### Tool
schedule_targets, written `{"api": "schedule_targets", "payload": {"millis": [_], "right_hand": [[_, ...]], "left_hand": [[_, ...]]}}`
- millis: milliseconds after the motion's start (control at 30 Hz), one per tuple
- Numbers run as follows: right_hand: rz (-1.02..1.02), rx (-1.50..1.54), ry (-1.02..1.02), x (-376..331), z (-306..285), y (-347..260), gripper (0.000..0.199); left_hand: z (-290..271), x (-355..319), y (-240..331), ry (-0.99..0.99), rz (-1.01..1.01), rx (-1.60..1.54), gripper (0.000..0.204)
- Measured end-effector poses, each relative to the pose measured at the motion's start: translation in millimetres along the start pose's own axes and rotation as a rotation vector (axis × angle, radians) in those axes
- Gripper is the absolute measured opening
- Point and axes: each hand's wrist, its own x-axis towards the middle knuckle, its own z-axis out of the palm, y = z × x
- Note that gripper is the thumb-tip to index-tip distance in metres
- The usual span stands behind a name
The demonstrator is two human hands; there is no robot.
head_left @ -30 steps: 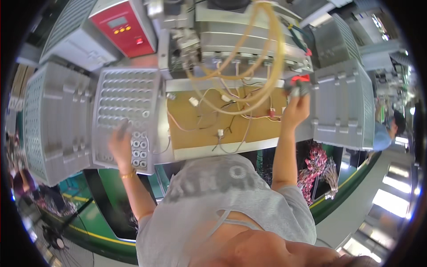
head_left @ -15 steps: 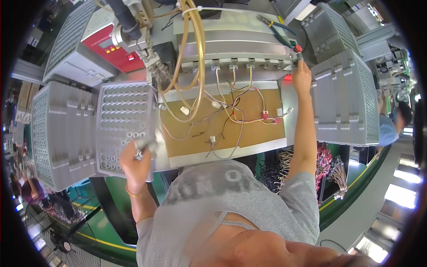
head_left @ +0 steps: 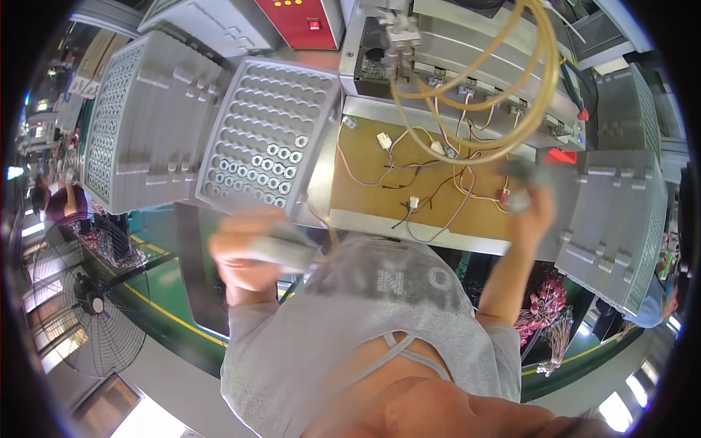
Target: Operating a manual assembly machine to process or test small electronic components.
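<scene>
My left hand point(head_left: 248, 252) is smeared by motion in front of the grey tray's near edge. Grey covering shows over its fingertips; whether it holds anything cannot be made out. A thin wire point(head_left: 324, 221) runs down beside those fingertips. My right hand point(head_left: 539, 212) hovers over the right end of the brown work mat point(head_left: 380, 193), also blurred, with dark and pale patches at its fingers. Wires with white connectors point(head_left: 384, 140) and a red connector point(head_left: 504, 196) lie on the mat. Small metal ring-shaped parts point(head_left: 263, 179) fill the nearer pockets of the grey tray point(head_left: 208, 171).
A long metal fixture point(head_left: 467, 55) with clamped wires stands behind the mat, yellowish hoses point(head_left: 548, 87) looping in front. Stacked grey trays rise at left point(head_left: 150, 120) and right point(head_left: 610, 219). A red control box point(head_left: 303, 22) stands behind; a fan point(head_left: 95, 303) is at left.
My view has turned, shifting the bench rightward and upward. My right hand has left the fixture's right end and come nearer over the mat. My left hand has moved off the tray toward my body.
</scene>
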Motion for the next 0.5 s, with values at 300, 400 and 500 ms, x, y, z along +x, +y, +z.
{"api": "schedule_targets", "payload": {"millis": [300,400,500], "right_hand": [[-0.14,-0.456,-0.802,-35,76,-45,0.015],[-0.211,-0.341,-0.615,-50,58,-81,0.019],[-0.107,-0.503,-0.543,-43,62,-82,0.016]], "left_hand": [[-6,-3,-55,-0.165,-0.069,0.362,0.024],[-59,-26,-145,0.127,-0.214,0.851,0.028],[-109,-68,-214,0.248,-0.257,1.521,0.032]]}}
